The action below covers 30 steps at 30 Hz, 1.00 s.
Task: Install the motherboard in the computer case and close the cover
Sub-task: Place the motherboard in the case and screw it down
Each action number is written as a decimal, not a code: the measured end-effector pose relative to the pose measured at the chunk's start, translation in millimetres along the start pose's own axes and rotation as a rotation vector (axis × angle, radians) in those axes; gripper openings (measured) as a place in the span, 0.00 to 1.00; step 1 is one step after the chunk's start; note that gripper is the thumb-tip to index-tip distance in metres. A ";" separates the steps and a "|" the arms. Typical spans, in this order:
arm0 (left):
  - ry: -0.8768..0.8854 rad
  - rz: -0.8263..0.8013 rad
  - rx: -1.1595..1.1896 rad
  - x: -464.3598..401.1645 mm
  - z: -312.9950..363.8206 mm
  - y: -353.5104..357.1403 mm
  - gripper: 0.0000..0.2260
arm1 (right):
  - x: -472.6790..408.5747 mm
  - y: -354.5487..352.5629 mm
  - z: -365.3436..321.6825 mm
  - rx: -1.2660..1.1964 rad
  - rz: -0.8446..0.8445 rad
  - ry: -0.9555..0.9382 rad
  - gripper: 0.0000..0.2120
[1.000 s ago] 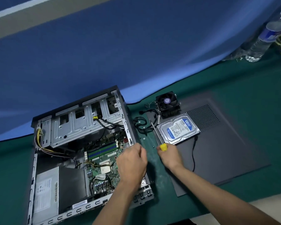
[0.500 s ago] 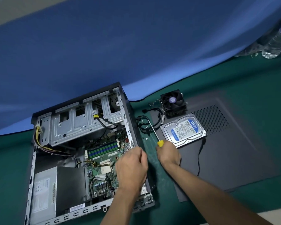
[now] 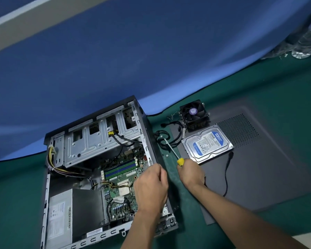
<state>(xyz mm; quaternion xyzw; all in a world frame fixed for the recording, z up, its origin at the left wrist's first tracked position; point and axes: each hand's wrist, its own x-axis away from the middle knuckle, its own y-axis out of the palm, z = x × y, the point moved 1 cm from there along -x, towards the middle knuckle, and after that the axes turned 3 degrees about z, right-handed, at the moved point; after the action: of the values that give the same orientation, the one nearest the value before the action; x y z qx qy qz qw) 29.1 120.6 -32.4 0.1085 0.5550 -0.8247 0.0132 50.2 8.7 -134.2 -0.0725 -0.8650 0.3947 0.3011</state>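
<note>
Green felt-like tabletop [image 3: 276, 97], cut off by the frame at left, right and bottom, with a blue cloth backdrop [image 3: 133, 60] hanging behind it. Open computer case [image 3: 48, 203] of grey sheet metal lying on its side at left, lower-left corner out of view. Inside it: a punched metal drive cage [image 3: 97, 142] at the top, a boxy grey power supply [image 3: 61, 216] at bottom left, and the green motherboard [image 3: 120, 169] between them, with blue and black memory slots and yellow and black wires crossing it; right part of the board hidden under the left hand. Flat dark grey cover [image 3: 258, 177] lying on the tabletop right of the case, a patch of small vent holes near its far edge. On the cover, a rectangular hard drive [image 3: 207, 144] with a blue and white label, and beyond it a black square fan [image 3: 194, 112] on finned metal. Black cables [image 3: 162, 139] coiled between case and cover. Clear plastic bottle [image 3: 303, 45] at the far right, blurred and cropped. Left hand [image 3: 151, 186] curled over the case's right wall, fingertips hidden, perhaps pinching something small, though cannot tell. Right hand [image 3: 191, 171] wrapped round a screwdriver [image 3: 174, 154], yellow handle end and thin steel shaft pointing up-left toward the cables. A few tiny screws [image 3: 167, 155] loose on the felt nearby.
</note>
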 end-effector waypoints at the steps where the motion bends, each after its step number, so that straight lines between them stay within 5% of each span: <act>1: 0.007 0.001 -0.015 -0.4 0.5 -0.6 0.26 | -0.3 -2.1 0.6 -0.077 -0.021 0.053 0.10; 9: 0.284 0.166 -0.146 -1.3 5.5 -8.3 0.10 | 16.5 -24.5 -7.5 -0.698 -0.151 0.173 0.14; 17: -0.059 -0.007 0.130 -14.0 18.9 -32.9 0.10 | 45.6 -80.6 -44.2 -1.133 -0.300 0.017 0.13; 24: -0.142 0.062 0.337 -20.1 26.7 -63.9 0.08 | 70.5 -95.5 -68.0 -1.281 -0.456 0.028 0.10; 30: -0.117 0.132 0.267 -15.7 21.0 -79.0 0.08 | 83.5 -99.4 -77.5 -1.304 -0.556 0.056 0.11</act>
<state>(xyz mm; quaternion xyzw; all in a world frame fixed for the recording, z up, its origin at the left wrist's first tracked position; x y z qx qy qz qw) 29.8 130.1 50.3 0.0974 0.4304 -0.8933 0.0850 38.7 21.2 16.0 -0.0245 -0.9035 -0.2969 0.3081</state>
